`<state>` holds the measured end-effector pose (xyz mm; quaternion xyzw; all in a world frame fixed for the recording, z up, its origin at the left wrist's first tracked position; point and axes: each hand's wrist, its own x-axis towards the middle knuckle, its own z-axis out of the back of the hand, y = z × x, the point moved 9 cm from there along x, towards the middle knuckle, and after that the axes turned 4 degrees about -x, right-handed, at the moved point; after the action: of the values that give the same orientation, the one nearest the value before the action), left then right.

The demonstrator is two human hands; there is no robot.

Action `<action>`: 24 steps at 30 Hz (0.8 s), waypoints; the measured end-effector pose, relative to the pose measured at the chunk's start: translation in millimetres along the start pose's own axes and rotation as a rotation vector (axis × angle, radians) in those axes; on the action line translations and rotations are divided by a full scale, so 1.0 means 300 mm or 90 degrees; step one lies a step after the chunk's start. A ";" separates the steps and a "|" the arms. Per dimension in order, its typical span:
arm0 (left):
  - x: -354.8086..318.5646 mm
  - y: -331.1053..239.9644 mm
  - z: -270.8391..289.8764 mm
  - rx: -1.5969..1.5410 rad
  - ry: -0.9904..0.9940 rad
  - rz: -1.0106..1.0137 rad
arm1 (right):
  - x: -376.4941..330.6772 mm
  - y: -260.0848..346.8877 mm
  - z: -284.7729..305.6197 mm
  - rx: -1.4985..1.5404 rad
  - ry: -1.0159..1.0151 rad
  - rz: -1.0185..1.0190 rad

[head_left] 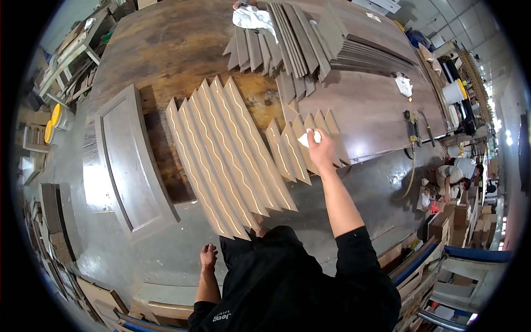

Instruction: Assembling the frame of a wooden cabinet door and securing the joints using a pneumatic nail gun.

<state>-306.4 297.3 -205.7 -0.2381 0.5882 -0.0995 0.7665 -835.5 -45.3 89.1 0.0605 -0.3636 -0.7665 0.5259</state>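
My right hand is closed around a white glue bottle, most of it hidden by the fingers. It is over a row of short mitred wood strips with pointed ends. Cream glue beads run along the leftmost of these. To their left lie several long mitred strips, side by side and slanted, each carrying a wavy bead. They reach past the table's near edge. Away from the table, my left hand hangs low beside my body, its fingers curled and nothing visible in them.
A grey framed panel overhangs the table at left. Stacked grey strips and a white cloth occupy the far side. An air tool with a hose lies at right. Another person crouches beyond.
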 end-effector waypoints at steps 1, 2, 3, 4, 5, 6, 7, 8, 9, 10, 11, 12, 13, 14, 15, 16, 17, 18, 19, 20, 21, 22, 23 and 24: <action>-0.009 0.008 0.012 -0.005 -0.007 0.000 | 0.021 0.042 -0.028 0.006 0.005 0.004; -0.016 0.011 0.023 -0.014 -0.010 -0.009 | 0.038 0.071 -0.062 0.019 0.036 -0.017; -0.023 0.007 0.023 -0.021 -0.007 -0.019 | 0.057 0.087 -0.079 0.028 0.063 -0.038; -0.026 0.006 0.023 -0.023 -0.008 -0.019 | 0.077 0.051 -0.117 0.016 0.058 -0.044; -0.027 0.008 0.022 -0.026 -0.009 -0.010 | 0.084 0.043 -0.128 0.016 0.059 -0.042; -0.029 0.021 0.027 -0.032 -0.014 0.002 | 0.087 0.061 -0.145 0.009 0.070 -0.019; -0.032 0.029 0.032 -0.036 -0.016 0.003 | 0.091 0.076 -0.157 0.002 0.080 0.003; -0.035 0.039 0.037 -0.038 -0.019 0.010 | 0.092 0.077 -0.155 0.002 0.082 0.006; -0.036 0.053 0.048 -0.041 -0.026 0.017 | 0.085 0.094 -0.164 -0.036 0.113 0.022; -0.036 0.065 0.054 -0.046 -0.029 0.018 | 0.076 0.104 -0.170 -0.075 0.143 0.037; -0.037 0.081 0.060 -0.051 -0.037 0.030 | 0.064 0.100 -0.161 -0.073 0.146 0.041; -0.037 0.085 0.054 -0.055 -0.040 0.041 | 0.060 0.077 -0.105 -0.059 0.085 0.021; -0.035 0.087 0.051 -0.056 -0.038 0.041 | 0.057 0.050 -0.051 -0.043 0.025 0.001; -0.031 0.085 0.049 -0.049 -0.034 0.040 | 0.058 0.032 -0.032 -0.044 0.024 0.001; -0.027 0.081 0.043 -0.040 -0.028 0.039 | 0.056 -0.012 -0.021 -0.016 0.045 -0.052; -0.023 0.076 0.039 -0.037 -0.023 0.037 | 0.053 -0.055 -0.018 0.012 0.066 -0.105; -0.019 0.072 0.033 -0.028 -0.015 0.039 | 0.056 -0.071 -0.012 0.010 0.061 -0.108; -0.010 0.068 0.037 -0.019 -0.010 0.040 | 0.060 -0.075 -0.012 0.018 0.057 -0.135; 0.000 0.061 0.041 -0.015 -0.009 0.037 | 0.064 -0.077 -0.014 0.026 0.054 -0.161; 0.011 0.048 0.042 -0.014 -0.005 0.022 | 0.069 -0.070 -0.014 0.028 0.051 -0.165; 0.013 0.027 0.040 -0.013 -0.001 0.009 | 0.078 -0.019 -0.001 -0.010 0.050 -0.145; 0.016 0.012 0.042 -0.009 -0.002 0.007 | 0.087 0.014 0.000 -0.048 0.050 -0.124; 0.021 -0.011 0.045 0.000 -0.008 -0.007 | 0.095 0.003 -0.026 -0.046 0.050 -0.127; 0.023 -0.044 0.037 0.011 -0.011 -0.023 | 0.109 -0.013 -0.042 -0.029 0.033 -0.115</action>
<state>-292.1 285.7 -203.1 -0.2431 0.5765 -0.1167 0.7714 -846.9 -78.5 87.0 0.1011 -0.3250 -0.8173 0.4650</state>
